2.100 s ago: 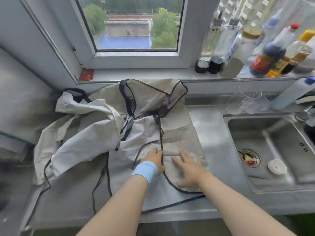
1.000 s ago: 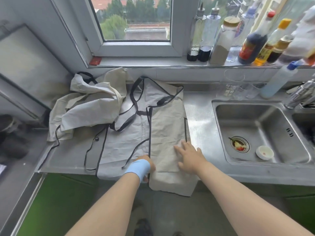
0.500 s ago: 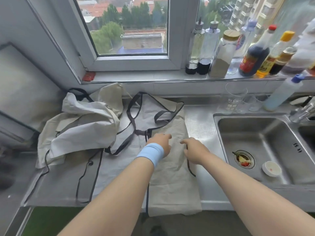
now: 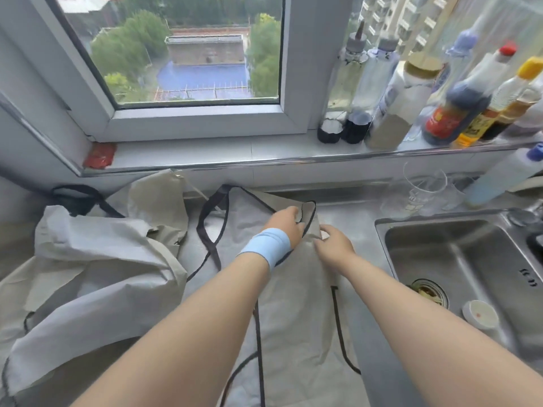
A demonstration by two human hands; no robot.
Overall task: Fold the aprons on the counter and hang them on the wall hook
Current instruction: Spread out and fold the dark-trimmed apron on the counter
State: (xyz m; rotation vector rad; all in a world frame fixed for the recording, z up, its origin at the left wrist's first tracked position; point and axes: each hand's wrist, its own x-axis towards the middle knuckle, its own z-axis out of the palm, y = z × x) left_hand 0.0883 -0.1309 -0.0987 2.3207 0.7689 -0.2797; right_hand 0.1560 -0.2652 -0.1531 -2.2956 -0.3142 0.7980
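Observation:
A beige apron with black trim (image 4: 296, 324) lies folded lengthwise on the steel counter (image 4: 349, 218), its black neck strap (image 4: 210, 227) looped to the left. My left hand (image 4: 286, 226), with a blue wristband, grips the apron's top edge near the black trim. My right hand (image 4: 330, 245) pinches the same top corner just to the right. A second apron (image 4: 97, 259) lies crumpled in a heap at the left. No wall hook is in view.
A steel sink (image 4: 458, 265) with a small white cup (image 4: 479, 314) sits at the right. Sauce and oil bottles (image 4: 452, 110) line the window sill. Clear glasses (image 4: 423, 186) stand behind the sink. A red packet (image 4: 100, 155) lies on the sill's left end.
Both hands have moved from the apron's middle up to its top edge and taken hold of it. The view has tilted up towards the window.

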